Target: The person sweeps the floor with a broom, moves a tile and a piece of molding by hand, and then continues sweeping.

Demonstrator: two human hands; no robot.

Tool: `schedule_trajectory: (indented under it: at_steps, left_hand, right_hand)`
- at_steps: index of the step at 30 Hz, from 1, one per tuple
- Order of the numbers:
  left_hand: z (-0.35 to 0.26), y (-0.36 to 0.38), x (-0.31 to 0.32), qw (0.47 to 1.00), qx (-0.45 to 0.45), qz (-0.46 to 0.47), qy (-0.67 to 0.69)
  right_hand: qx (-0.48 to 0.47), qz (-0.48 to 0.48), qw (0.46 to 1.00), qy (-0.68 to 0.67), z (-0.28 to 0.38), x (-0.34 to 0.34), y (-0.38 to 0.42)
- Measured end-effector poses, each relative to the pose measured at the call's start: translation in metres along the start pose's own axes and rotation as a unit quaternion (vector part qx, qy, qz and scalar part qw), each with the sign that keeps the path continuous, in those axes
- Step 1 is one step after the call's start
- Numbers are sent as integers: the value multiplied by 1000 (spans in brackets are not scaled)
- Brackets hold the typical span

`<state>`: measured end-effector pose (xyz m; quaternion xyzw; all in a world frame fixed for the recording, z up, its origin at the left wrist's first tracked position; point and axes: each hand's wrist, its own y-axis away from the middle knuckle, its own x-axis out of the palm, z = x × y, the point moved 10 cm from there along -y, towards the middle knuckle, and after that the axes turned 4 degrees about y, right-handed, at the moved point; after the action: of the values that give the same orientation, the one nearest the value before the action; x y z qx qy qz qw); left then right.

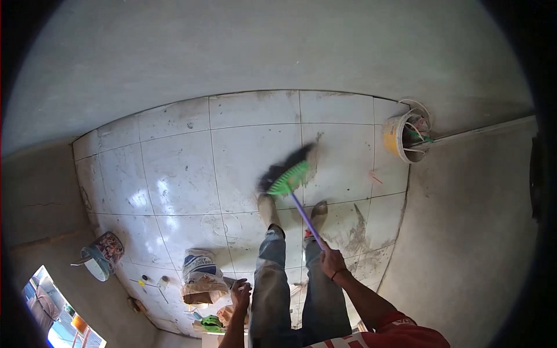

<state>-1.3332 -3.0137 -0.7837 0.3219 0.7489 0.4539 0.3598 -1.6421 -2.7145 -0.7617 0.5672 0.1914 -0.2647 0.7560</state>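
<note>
My right hand (332,262) is wrapped round the purple handle of a broom (288,178). The broom's green head and dark bristles rest on the tiles just ahead of my feet, with the bristles slightly blurred. My left hand (241,293) hangs low beside my left leg, its fingers loosely bent and apart, with nothing visible in it. Closest to that hand is an opened paper sack (202,271) with blue print, standing on the floor.
Dirt smudges mark the white tiled floor (180,174). A yellow and white bucket (395,139) with cords stands at the right wall. To the left is a speckled bucket (109,248). Green cloth (212,323) and small items lie near the sack.
</note>
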Motion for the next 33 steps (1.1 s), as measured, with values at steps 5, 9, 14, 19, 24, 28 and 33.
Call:
schedule_trajectory:
  at_steps: [5,9,14,19,24,28,33]
  left_hand:
    - [26,-13,7,998,14,-15,-68]
    - [61,-25,15,997,-25,-18,-64]
    - [51,-22,19,991,-4,-30,-129]
    - [52,-9,23,986,-8,-33,-164]
    - [58,-5,31,982,16,-18,-186]
    - [39,10,56,962,84,30,-260]
    - [26,28,80,966,84,21,-242]
  right_hand:
    - [-199,46,978,43,140,-1,-90]
    - [-231,36,959,158,215,27,-238]
    - [-64,47,996,-46,143,0,-306]
    - [-75,-103,985,-115,-34,56,-163]
    - [31,-37,982,-182,-102,54,20]
    - [-42,-162,965,-203,-85,-21,6]
    - [46,-159,978,-128,-105,-28,-130]
